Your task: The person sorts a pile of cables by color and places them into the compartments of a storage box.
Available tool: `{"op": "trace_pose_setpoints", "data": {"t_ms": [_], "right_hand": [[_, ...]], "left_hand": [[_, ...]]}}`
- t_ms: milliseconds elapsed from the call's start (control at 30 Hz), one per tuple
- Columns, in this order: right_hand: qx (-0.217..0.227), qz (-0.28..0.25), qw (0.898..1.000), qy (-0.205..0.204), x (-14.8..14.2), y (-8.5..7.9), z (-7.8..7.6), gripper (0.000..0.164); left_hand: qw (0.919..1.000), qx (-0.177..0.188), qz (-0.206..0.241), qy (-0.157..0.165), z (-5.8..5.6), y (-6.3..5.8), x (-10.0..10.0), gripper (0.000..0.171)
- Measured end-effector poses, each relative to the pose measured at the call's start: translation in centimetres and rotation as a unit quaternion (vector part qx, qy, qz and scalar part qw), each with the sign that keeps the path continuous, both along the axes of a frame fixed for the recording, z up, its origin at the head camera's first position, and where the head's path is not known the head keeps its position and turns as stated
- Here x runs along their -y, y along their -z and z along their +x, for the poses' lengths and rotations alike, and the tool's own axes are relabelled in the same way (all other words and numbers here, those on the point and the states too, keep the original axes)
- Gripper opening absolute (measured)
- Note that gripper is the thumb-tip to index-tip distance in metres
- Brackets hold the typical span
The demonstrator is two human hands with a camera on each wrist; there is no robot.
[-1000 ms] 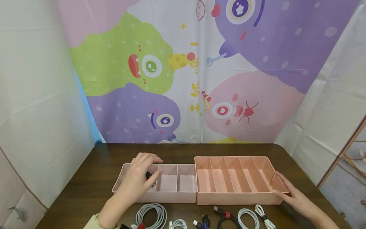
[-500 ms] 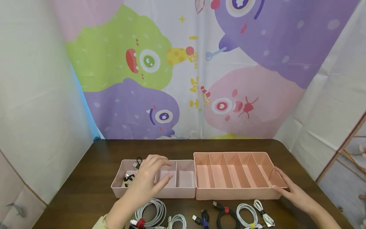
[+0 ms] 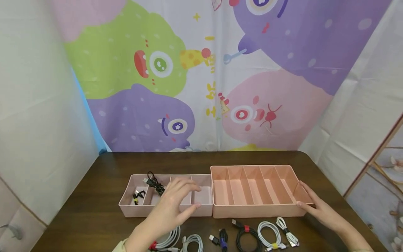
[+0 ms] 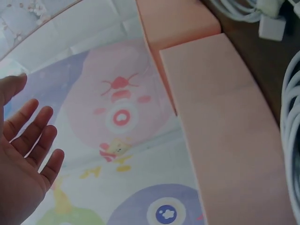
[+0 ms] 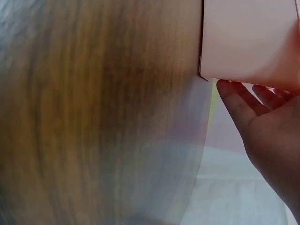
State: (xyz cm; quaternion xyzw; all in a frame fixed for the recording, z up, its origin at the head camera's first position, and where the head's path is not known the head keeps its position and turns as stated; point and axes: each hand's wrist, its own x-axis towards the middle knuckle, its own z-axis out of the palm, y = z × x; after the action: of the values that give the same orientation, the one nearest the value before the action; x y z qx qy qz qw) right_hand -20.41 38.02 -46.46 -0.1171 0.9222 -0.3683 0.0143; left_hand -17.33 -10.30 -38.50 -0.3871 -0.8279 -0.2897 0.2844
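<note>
My left hand (image 3: 176, 201) hovers over the right part of the mauve divided box (image 3: 167, 210), thumb and fingers apart with nothing between them. The left wrist view also shows this hand's spread fingers (image 4: 40, 133). A coiled black cable (image 3: 155, 183) lies in the box's second compartment, partly above the rim. A small black cable with a yellow tie (image 3: 136, 198) is in the leftmost compartment. My right hand (image 3: 321, 210) touches the right end of the peach divided box (image 3: 258, 211), thumb at its front corner and fingers extended along the end wall (image 5: 243, 101).
Along the near side of the dark wooden table (image 3: 88, 199) lie coiled cables: a grey one with a red tie (image 3: 171, 238), a grey one (image 3: 193, 241), a black one with a purple tie (image 3: 223, 239), a black one with a red tie (image 3: 247, 239), and white ones (image 3: 269, 234). A cartoon curtain (image 3: 151, 115) hangs behind.
My left hand has moved right across the mauve box, uncovering the cables in its two left compartments. My right hand stays at the peach box's end. The head view has tilted slightly.
</note>
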Motion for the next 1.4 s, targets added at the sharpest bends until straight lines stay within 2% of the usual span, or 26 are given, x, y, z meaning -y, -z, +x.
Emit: {"op": "trace_pose_setpoints", "data": {"t_ms": [167,400,700,800,1033,1400], "right_hand": [[-0.002,0.002,1.000,0.000,0.2,-0.2,0.0,0.076],[-0.005,0.007,1.000,0.003,0.1,-0.3,0.1,0.076],[0.002,-0.007,1.000,0.002,0.2,-0.1,0.0,0.076],[0.003,-0.009,1.000,0.000,0.1,-0.1,0.0,0.076],[0.003,-0.006,1.000,0.001,0.0,-0.1,-0.1,0.077],[0.003,-0.023,1.000,-0.001,0.0,-0.1,0.0,0.077]], "left_hand": [[0.9994,0.009,-0.023,0.022,0.1,0.8,-0.5,0.036],[0.9957,0.057,-0.053,0.051,0.4,2.2,-1.8,0.042],[0.9920,0.054,-0.091,0.069,0.5,3.5,-2.6,0.050],[0.9881,0.080,-0.104,0.080,0.5,3.9,-2.7,0.053],[0.9788,0.108,-0.126,0.121,0.3,4.8,-3.1,0.058],[0.9597,0.167,-0.171,0.148,-0.3,5.6,-3.6,0.060]]}}
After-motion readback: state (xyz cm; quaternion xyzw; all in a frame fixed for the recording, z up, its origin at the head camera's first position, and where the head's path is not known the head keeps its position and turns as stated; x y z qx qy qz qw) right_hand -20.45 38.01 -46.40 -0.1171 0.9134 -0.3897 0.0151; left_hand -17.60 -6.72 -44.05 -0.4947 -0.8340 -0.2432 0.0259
